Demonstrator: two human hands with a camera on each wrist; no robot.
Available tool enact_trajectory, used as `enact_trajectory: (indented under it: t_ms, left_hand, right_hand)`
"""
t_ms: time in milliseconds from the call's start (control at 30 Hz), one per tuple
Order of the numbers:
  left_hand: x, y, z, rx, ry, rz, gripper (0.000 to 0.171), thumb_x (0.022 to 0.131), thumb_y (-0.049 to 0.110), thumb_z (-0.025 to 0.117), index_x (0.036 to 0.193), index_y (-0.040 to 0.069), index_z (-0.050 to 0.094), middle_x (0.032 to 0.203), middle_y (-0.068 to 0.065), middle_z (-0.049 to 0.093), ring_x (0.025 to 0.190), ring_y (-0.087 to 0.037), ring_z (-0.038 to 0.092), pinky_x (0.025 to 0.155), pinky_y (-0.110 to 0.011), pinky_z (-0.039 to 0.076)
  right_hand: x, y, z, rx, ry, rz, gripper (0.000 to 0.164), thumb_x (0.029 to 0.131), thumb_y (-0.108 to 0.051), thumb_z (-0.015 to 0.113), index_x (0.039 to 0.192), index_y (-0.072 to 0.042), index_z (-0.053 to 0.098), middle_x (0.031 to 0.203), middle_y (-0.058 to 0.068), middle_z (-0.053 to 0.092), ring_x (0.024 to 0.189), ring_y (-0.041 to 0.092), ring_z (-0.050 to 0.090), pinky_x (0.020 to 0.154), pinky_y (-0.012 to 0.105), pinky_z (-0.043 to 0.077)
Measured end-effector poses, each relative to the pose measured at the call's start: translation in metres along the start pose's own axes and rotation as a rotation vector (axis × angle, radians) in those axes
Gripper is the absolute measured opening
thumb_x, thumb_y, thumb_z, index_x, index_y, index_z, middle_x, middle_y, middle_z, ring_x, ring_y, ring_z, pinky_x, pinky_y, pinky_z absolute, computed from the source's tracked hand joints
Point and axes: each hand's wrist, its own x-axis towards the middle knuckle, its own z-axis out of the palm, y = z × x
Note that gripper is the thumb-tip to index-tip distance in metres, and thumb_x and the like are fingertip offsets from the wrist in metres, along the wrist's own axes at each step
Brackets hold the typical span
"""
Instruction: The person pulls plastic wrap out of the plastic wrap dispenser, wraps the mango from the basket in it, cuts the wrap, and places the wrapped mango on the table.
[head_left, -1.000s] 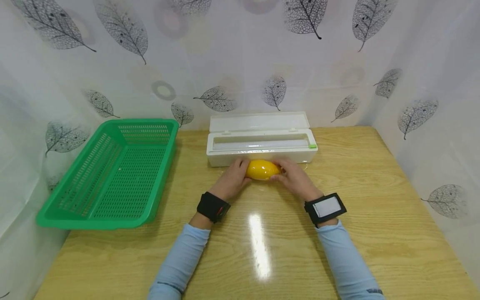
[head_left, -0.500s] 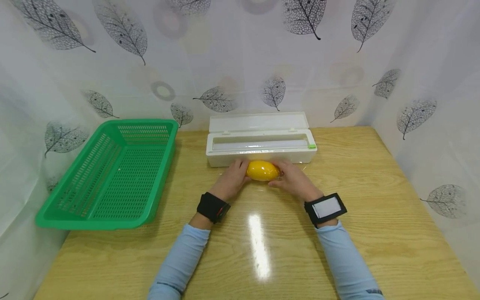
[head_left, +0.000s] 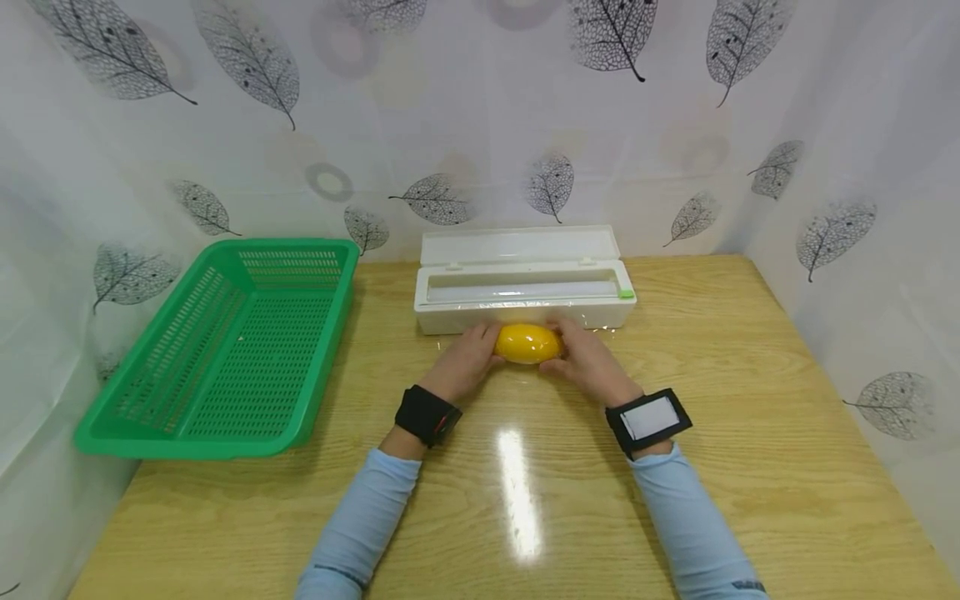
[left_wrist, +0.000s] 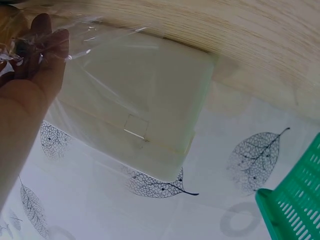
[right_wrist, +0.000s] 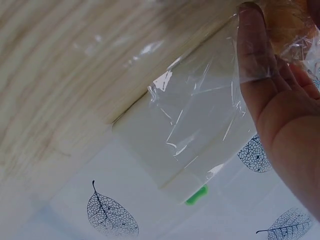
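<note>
A glossy yellow oval fruit (head_left: 528, 343), lemon-like, lies between both hands at the front of a white cling film dispenser (head_left: 450, 322). My left hand (head_left: 467, 358) holds its left end. My right hand (head_left: 594, 360) holds the right end, thumb at the near side. Clear cling film (right_wrist: 200, 105) stretches from the dispenser's front to the fruit and over the right fingers in the right wrist view. Creased film also crosses the left fingertips (left_wrist: 57, 42) in the left wrist view. Both wrist views show the fruit only partly, at the frame's edge.
The dispenser's lid (head_left: 519, 245) stands raised at the back, the film roll (head_left: 522, 292) showing inside. Beside its right end sits a green slider (head_left: 626, 294). A green plastic basket (head_left: 318, 358) stands on the left of the wooden table (head_left: 750, 467). Leaf-patterned curtain (head_left: 480, 117) encloses the back and sides.
The fruit has turned slightly and come a little nearer to me, its pointed right end now less visible. The right fingers and thumb have shifted on it; the left hand has hardly moved.
</note>
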Motion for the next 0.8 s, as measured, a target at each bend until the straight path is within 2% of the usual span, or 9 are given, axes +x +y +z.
enact_trajectory:
  t_ms: [167, 500, 800]
  left_hand:
    - [0.0002, 0.0011, -0.0009, -0.018, -0.006, -0.015, 0.048, 0.099, 0.019, 0.062, 0.139, 0.000, 0.044, 0.127, -0.017, 0.056, 0.115, -0.029, 0.056, 0.101, -0.041, 0.046]
    - [0.0014, -0.0001, 0.0000, -0.112, -0.009, -0.070, 0.042, 0.099, 0.016, 0.062, 0.131, 0.001, 0.042, 0.111, -0.013, 0.060, 0.102, -0.024, 0.059, 0.092, -0.040, 0.050]
    - [0.0028, -0.0016, 0.0012, -0.101, -0.050, -0.061, 0.038, 0.104, 0.020, 0.052, 0.135, 0.000, 0.041, 0.116, -0.014, 0.058, 0.110, -0.026, 0.057, 0.099, -0.041, 0.047]
  right_hand:
    - [-0.0009, 0.0005, -0.0001, -0.007, 0.003, -0.005, 0.056, 0.084, -0.011, 0.080, 0.130, -0.008, 0.049, 0.121, 0.011, 0.058, 0.104, 0.026, 0.057, 0.096, 0.045, 0.047]
    - [-0.0021, -0.0026, -0.0030, -0.018, 0.003, -0.023, 0.053, 0.087, -0.013, 0.076, 0.133, -0.006, 0.050, 0.124, 0.013, 0.059, 0.105, 0.026, 0.058, 0.093, 0.045, 0.049]
    - [-0.0021, -0.0028, -0.0051, -0.001, -0.010, -0.013, 0.047, 0.091, -0.016, 0.071, 0.133, -0.005, 0.052, 0.121, 0.012, 0.061, 0.104, 0.026, 0.057, 0.096, 0.045, 0.047]
